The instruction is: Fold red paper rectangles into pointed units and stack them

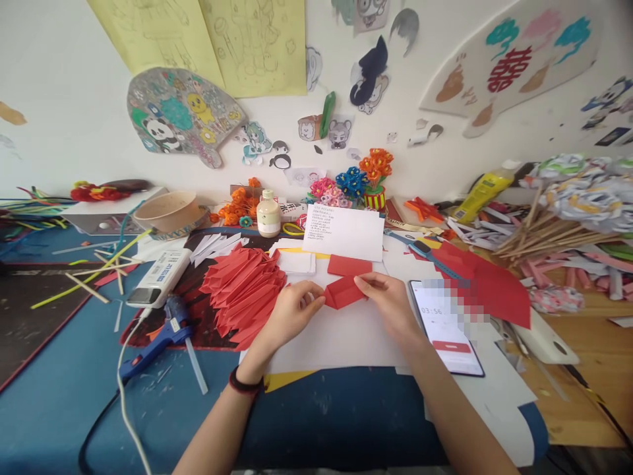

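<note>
Between my two hands is a folded piece of red paper [343,293], held over white sheets [316,346]. My left hand [295,309] pinches its left corner between thumb and fingers. At the upper right edge, my right hand [384,298] grips the same piece. Just behind it lies a stack of red paper [349,265]. A large pile of folded red paper pieces [244,290] sits to the left of my left hand. A small stack of white paper [297,262] rests behind that hand.
A blue glue gun [161,343] and a white power strip [159,278] with a cable lie left. On the right are a lit phone [445,330], red sheets [487,284] and a blue watch [435,257]. A bottle [268,214] and a handwritten card [343,231] stand behind.
</note>
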Tool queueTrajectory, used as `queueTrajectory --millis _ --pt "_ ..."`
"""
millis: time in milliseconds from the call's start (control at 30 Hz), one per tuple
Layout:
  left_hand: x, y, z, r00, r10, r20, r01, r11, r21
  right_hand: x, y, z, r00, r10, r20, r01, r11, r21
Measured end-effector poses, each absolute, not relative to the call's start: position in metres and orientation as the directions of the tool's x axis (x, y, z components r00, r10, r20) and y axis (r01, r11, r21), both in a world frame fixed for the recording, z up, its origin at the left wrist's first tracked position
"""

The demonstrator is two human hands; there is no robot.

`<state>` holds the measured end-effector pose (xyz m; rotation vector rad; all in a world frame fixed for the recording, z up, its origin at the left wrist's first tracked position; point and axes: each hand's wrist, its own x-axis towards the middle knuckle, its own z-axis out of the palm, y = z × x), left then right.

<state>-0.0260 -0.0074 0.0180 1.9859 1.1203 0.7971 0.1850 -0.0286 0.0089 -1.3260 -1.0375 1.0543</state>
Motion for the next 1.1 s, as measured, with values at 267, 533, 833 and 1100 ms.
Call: queueTrajectory --millis 267,533,833,1100 --pt "-0.019 -0.014 0.007 0.439 0.885 0.152 0.503 -0.383 0.775 0.195 -0.051 -0.004 0.141 0.988 -0.068 0.234 -0.1 -0.967" --pt "-0.013 -0.012 -0.003 0.545 0.808 0.225 0.549 -0.546 0.632 0.207 -0.051 -0.001 -0.083 0.992 0.099 0.648 0.129 -0.751" --pt "-0.009 -0.013 -0.008 0.502 0.828 0.251 0.536 -0.525 0.661 0.209 -0.042 -0.009 -0.083 0.991 0.104 0.628 0.133 -0.767" --pt "-0.006 -0.013 -0.011 0.45 0.85 0.275 0.545 -0.505 0.669 0.204 -0.041 -0.012 -0.065 0.98 0.186 0.632 0.185 -0.752"
